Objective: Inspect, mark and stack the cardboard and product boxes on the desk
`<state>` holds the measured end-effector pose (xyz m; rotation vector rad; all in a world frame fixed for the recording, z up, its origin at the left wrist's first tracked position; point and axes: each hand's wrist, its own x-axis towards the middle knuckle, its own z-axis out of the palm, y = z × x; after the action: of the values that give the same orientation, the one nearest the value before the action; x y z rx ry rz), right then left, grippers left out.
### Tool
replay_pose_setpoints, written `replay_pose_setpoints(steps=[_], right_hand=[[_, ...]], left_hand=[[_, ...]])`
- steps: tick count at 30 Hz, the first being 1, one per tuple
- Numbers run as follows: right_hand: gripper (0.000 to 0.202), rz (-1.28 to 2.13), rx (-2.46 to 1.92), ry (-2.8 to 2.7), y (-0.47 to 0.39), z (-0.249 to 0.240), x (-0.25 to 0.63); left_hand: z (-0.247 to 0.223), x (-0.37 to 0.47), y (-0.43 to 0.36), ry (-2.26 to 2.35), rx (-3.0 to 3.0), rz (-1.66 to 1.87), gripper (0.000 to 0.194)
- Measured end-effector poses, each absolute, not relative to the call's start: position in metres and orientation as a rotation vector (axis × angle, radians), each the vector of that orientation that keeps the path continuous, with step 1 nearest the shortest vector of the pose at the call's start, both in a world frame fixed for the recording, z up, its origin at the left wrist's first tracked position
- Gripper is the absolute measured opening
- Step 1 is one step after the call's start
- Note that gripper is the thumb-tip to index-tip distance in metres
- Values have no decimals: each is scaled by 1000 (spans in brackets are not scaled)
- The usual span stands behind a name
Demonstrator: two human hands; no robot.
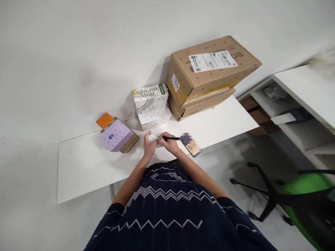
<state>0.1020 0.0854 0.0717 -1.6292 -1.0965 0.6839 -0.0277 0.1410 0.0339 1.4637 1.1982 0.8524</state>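
My right hand is closed around a black pen, its tip end pointing left over a small white piece, perhaps paper or a little box. My left hand grips that white piece at its left side, thumb and fingers around it. Between the two hands the white piece is partly covered by fingers, so its full shape cannot be made out. A phone lies flat just right of my right hand, at the table's near edge.
On the white table stand a large taped cardboard box, a white "Super Meal" carton on another white box, and a purple dotted box near an orange card. Right are a shelf unit and green chair.
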Motion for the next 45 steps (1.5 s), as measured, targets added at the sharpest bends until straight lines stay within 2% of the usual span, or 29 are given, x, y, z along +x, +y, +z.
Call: replay_pose_setpoints(steps=[18,22,26,29,33,39,45], right_hand=[[14,741,-1605,-1074,86,70,104],[21,797,-1495,-748,77,75,105],[20,677,-1478,-380,51,71,123],[20,689,-1757,-362,31,52,143],[12,1104,-2322,-698,22,15,153],[12,1128,-2462,-922,45,-22,137],[18,1071,-2483,-991,55,-31,133]], left_hand=[[34,-29,141,1192,1462,836,53],[34,-31,142,1192,1443,818,54],[34,-32,142,1197,1436,792,54],[33,-32,143,1204,1430,792,53],[30,-32,144,1199,1447,829,53],[26,-32,148,1217,1451,831,53],[25,-30,151,1260,1466,868,47]])
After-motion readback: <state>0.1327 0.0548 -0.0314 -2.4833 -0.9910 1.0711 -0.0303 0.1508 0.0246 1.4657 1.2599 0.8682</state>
